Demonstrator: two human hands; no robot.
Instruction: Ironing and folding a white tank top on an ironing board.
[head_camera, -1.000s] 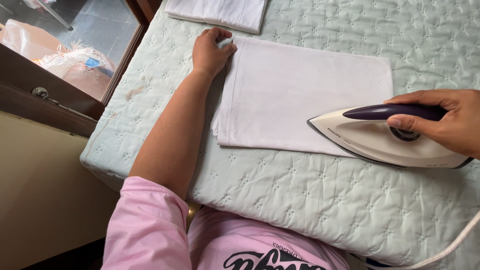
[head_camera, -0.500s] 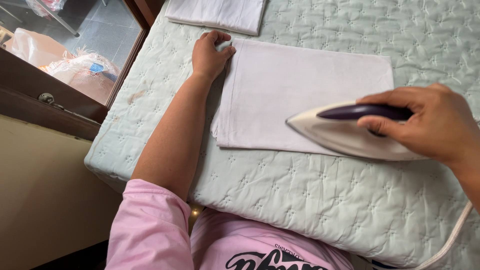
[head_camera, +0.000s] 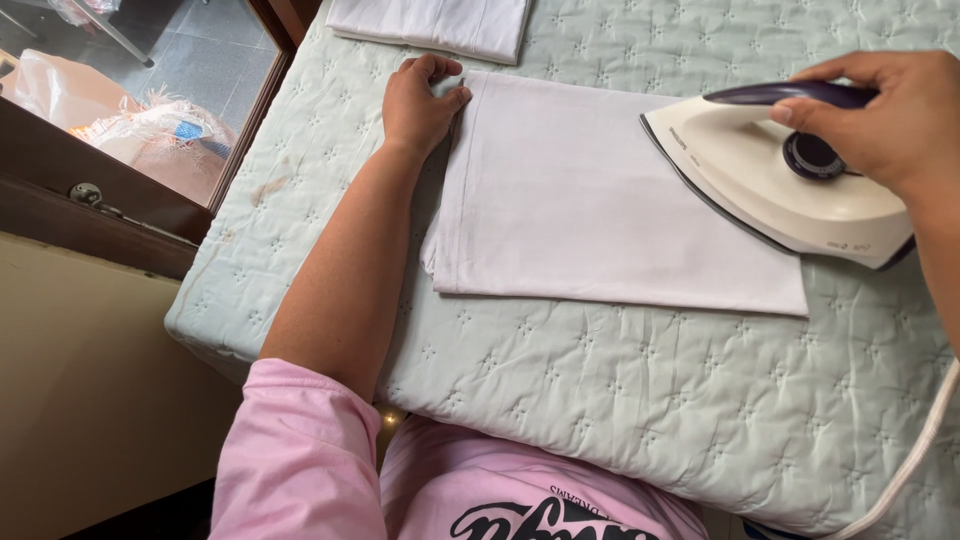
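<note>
At upper right the right hand (head_camera: 890, 120) grips the iron (head_camera: 770, 185) by its handle, while the left hand (head_camera: 420, 100), fingers curled, pins the cloth (head_camera: 580, 210) taut on the counter (head_camera: 620, 400).

White folded cloth (head_camera: 590, 210) lies flat — cream iron (head_camera: 775, 185) (purple handle) on its right part.

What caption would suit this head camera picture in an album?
Right hand presses a white electric iron on a folded white cloth; left hand pins its edge.
</note>
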